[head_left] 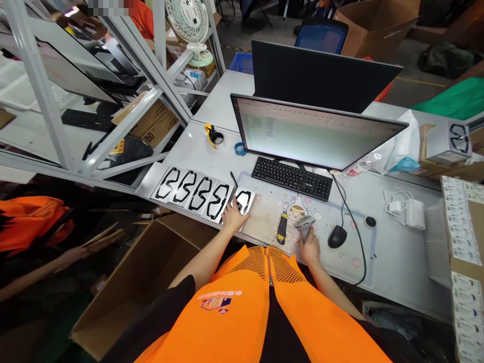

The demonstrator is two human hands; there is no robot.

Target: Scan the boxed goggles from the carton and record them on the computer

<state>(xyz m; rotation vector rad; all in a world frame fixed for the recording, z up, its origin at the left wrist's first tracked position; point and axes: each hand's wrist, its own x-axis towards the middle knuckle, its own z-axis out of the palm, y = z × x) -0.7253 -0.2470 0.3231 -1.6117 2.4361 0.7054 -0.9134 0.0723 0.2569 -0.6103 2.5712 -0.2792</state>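
Now | step: scanning — right hand (310, 247) grips scanner (304, 227) below keyboard (292, 178) | left hand (233, 216) flat on rightmost packet (244, 200), left of keyboard | next — likely aim scanner at packet's label

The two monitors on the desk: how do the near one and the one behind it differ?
The near monitor faces the person and is lit, showing a pale window; the far monitor shows only its dark back. The near monitor has a keyboard in front of it; the far one stands further back, partly hidden behind it. Both are wide, black-framed and upright on the same white desk.
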